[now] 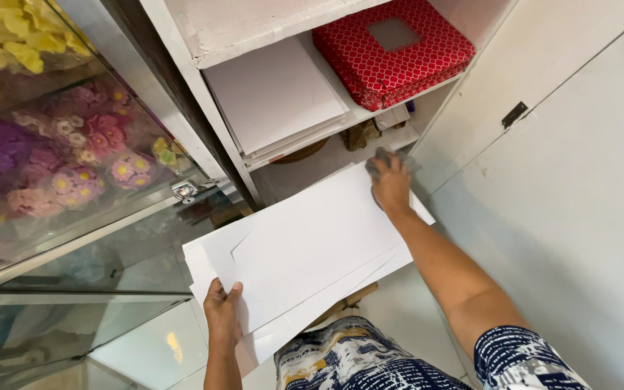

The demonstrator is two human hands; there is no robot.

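My left hand grips the near corner of a stack of large white sheets, thumb on top. The sheets slant from that hand up toward the lower shelf of a white cabinet. My right hand rests on the far end of the sheets and holds a small grey cloth at the shelf opening. Another pile of white sheets lies on the shelf above.
A red patterned box sits on the upper shelf at the right. A glass display case with purple, pink and yellow flowers stands on the left. A white door with a small black latch is on the right.
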